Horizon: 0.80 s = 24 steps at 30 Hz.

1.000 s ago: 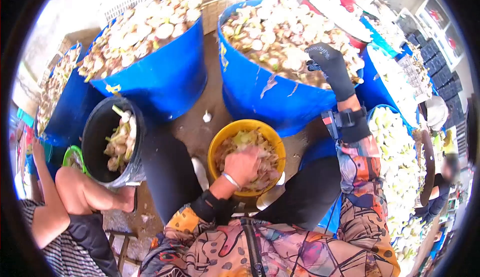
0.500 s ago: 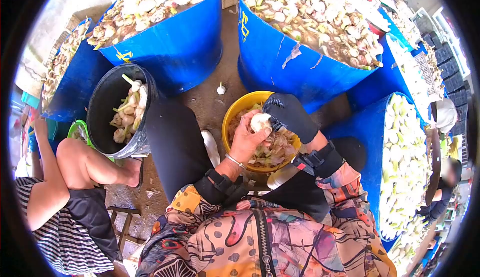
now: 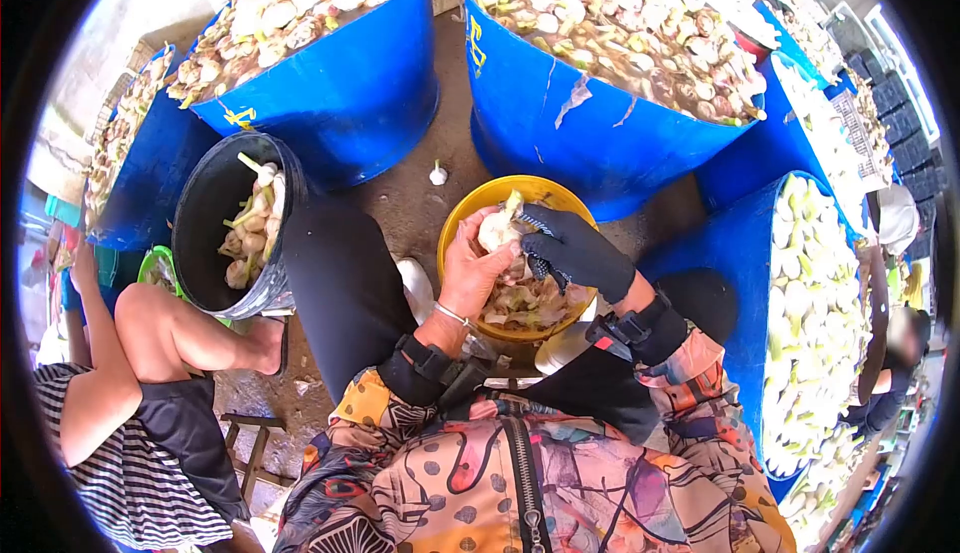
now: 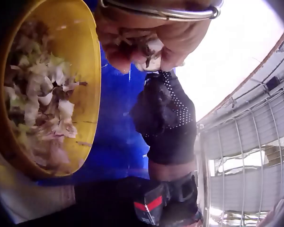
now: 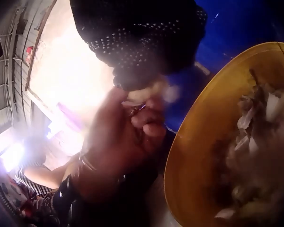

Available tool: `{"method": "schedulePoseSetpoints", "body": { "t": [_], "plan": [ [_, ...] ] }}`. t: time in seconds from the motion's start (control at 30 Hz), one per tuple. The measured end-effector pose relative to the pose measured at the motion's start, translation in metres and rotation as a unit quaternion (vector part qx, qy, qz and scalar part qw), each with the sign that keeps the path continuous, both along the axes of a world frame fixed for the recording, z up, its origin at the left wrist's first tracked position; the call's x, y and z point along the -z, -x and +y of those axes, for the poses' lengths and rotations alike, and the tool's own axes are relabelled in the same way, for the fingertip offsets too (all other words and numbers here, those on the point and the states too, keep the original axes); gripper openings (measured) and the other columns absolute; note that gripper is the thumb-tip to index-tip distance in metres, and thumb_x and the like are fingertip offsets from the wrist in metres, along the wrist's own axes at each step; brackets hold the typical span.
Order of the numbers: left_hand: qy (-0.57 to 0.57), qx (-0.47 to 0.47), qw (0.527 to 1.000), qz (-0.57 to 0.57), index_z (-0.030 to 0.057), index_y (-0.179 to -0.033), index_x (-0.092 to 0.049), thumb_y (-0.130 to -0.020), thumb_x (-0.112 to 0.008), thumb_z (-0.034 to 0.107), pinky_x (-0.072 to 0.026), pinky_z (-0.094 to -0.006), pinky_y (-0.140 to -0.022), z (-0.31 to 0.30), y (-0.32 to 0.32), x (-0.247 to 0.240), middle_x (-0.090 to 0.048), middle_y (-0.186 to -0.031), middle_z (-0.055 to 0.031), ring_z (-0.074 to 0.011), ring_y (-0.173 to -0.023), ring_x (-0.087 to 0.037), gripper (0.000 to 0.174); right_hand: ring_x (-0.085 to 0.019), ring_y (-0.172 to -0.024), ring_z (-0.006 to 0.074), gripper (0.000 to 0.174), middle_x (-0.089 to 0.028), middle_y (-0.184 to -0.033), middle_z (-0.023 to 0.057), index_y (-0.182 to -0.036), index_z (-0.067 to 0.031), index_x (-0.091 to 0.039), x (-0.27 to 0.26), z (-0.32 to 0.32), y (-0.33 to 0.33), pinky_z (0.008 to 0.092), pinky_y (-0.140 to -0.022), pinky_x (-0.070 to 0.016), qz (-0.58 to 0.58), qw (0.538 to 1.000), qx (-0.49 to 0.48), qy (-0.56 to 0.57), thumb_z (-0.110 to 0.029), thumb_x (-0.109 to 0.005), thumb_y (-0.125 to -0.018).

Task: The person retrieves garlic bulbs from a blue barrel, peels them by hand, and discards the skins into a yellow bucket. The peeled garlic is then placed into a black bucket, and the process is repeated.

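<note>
Over a yellow basin (image 3: 545, 186), my bare left hand (image 3: 468, 278) holds a whitish garlic bulb (image 3: 496, 233) with a short greenish stem. My right hand (image 3: 585, 256), in a black dotted glove, curls its fingers against the bulb's right side. In the left wrist view, the gloved fingertips meet the bulb just beneath the left fingers, which hide much of it. Loose garlic skins (image 4: 47, 104) and leafy scraps lie in the basin. From the right wrist side, the bulb shows only as a blurred pale patch between both hands.
A black bucket (image 3: 195, 228) with several stemmed bulbs (image 3: 262, 208) stands at the left. Large blue tubs (image 3: 330, 118) heaped with garlic surround the front and right. One bulb (image 3: 438, 173) lies on the floor. Another person's bare leg (image 3: 190, 328) is at the left.
The right hand came from the rim of the blue tub to the basin. The left hand rose out of the skins, and a bulb is now between both hands, its stem turned up.
</note>
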<state>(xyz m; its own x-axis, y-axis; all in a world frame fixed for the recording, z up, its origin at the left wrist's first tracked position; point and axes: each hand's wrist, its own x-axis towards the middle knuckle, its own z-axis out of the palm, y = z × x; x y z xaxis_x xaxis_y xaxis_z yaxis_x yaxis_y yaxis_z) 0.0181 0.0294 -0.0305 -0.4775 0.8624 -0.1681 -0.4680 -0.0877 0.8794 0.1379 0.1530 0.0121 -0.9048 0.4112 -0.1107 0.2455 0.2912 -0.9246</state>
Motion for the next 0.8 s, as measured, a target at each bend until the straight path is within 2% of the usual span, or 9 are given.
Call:
{"method": "schedulePoseSetpoints", "body": {
  "t": [0.17, 0.27, 0.37, 0.47, 0.5, 0.57, 0.67, 0.7, 0.8],
  "plan": [
    [-0.015, -0.022, 0.988, 0.155, -0.0045, -0.125, -0.039, -0.076, -0.07, 0.006, -0.0461, -0.0242, -0.084, -0.001, 0.002, 0.009, -0.055, -0.108, -0.0084, -0.0127, -0.1, -0.053, 0.059, -0.062, -0.084, 0.0287, 0.029, -0.064, -0.095, 0.0194, -0.109, 0.0014, -0.058, 0.006, -0.001, 0.002, 0.0371, -0.075, -0.0465, 0.023, 0.999, 0.013, 0.035, -0.015, -0.054, -0.086],
    [-0.002, -0.03, 0.992, 0.12, -0.0046, -0.124, -0.041, -0.075, -0.07, 0.006, -0.0503, -0.0238, -0.074, -0.004, 0.0, 0.002, -0.055, -0.108, -0.0086, -0.0114, -0.094, -0.055, 0.058, -0.061, -0.074, 0.0264, 0.024, -0.065, -0.085, 0.018, -0.102, 0.0023, -0.06, 0.008, -0.002, 0.004, 0.0367, -0.068, -0.0466, 0.041, 0.999, 0.018, -0.007, -0.015, -0.054, -0.086],
    [0.015, -0.027, 0.996, 0.088, -0.0029, -0.127, -0.039, -0.076, -0.068, 0.004, -0.0492, -0.0204, -0.047, -0.007, -0.001, -0.009, -0.057, -0.098, -0.0064, -0.0078, -0.07, -0.056, 0.059, -0.059, -0.068, 0.0211, 0.022, -0.065, -0.079, 0.0161, -0.099, 0.0024, -0.06, 0.006, -0.001, 0.002, 0.0344, -0.065, -0.0462, 0.028, 0.999, 0.022, 0.015, -0.014, -0.055, -0.085],
    [0.018, -0.004, 0.998, 0.063, -0.003, -0.125, -0.04, -0.076, -0.067, 0.006, -0.0481, -0.0216, -0.046, -0.011, -0.001, -0.01, -0.057, -0.09, -0.0056, -0.0077, -0.059, -0.052, 0.056, -0.057, -0.069, 0.0147, 0.022, -0.065, -0.079, 0.0113, -0.1, 0.0022, -0.061, 0.014, 0.004, -0.001, 0.0308, -0.065, -0.046, 0.057, 0.998, 0.011, -0.005, -0.013, -0.056, -0.085],
    [0.0, 0.016, 1.0, 0.019, -0.0024, -0.123, -0.042, -0.076, -0.066, 0.008, -0.0474, -0.0228, -0.045, -0.012, 0.0, -0.01, -0.057, -0.088, -0.0058, -0.0081, -0.058, -0.052, 0.053, -0.056, -0.069, 0.0126, 0.022, -0.065, -0.08, 0.0092, -0.1, 0.0022, -0.061, 0.011, 0.004, 0.001, 0.0296, -0.064, -0.046, 0.078, 0.997, 0.004, -0.026, -0.013, -0.055, -0.086],
    [-0.033, 0.055, 0.996, -0.069, -0.0012, -0.119, -0.046, -0.078, -0.064, 0.012, -0.0459, -0.0252, -0.044, -0.016, 0.003, -0.009, -0.057, -0.085, -0.0061, -0.0088, -0.055, -0.05, 0.046, -0.055, -0.072, 0.0105, 0.023, -0.065, -0.085, 0.0055, -0.103, 0.0016, -0.061, 0.0, 0.005, -0.005, 0.0273, -0.066, -0.0464, 0.056, 0.997, 0.002, 0.047, -0.013, -0.056, -0.086],
    [-0.089, 0.183, 0.946, -0.252, 0.0003, -0.112, -0.051, -0.079, -0.06, 0.023, -0.0426, -0.0283, -0.042, -0.017, 0.009, -0.003, -0.054, -0.074, -0.0048, -0.0108, -0.045, -0.041, 0.041, -0.054, -0.077, 0.0087, 0.028, -0.063, -0.094, 0.0031, -0.11, 0.0007, -0.059, -0.013, 0.016, -0.013, 0.0252, -0.069, -0.047, 0.065, 0.982, -0.014, 0.178, -0.014, -0.057, -0.086],
    [-0.089, 0.203, 0.941, -0.257, 0.0021, -0.106, -0.055, -0.08, -0.056, 0.035, -0.0401, -0.0311, -0.043, -0.016, 0.008, -0.002, -0.051, -0.069, -0.003, -0.0124, -0.045, -0.039, 0.042, -0.054, -0.079, 0.0083, 0.031, -0.062, -0.096, 0.0028, -0.113, 0.0004, -0.058, -0.018, 0.017, -0.014, 0.0248, -0.071, -0.0472, 0.074, 0.971, -0.021, 0.226, -0.014, -0.058, -0.086],
    [-0.078, 0.221, 0.92, -0.315, 0.0032, -0.104, -0.056, -0.08, -0.054, 0.04, -0.0387, -0.0309, -0.044, -0.016, 0.007, -0.005, -0.048, -0.068, -0.0006, -0.0119, -0.045, -0.038, 0.044, -0.054, -0.085, 0.0086, 0.036, -0.061, -0.1, 0.004, -0.117, -0.0011, -0.055, -0.032, 0.013, -0.008, 0.0251, -0.073, -0.0473, 0.05, 0.987, 0.052, 0.146, -0.016, -0.06, -0.084]
  ]
}}
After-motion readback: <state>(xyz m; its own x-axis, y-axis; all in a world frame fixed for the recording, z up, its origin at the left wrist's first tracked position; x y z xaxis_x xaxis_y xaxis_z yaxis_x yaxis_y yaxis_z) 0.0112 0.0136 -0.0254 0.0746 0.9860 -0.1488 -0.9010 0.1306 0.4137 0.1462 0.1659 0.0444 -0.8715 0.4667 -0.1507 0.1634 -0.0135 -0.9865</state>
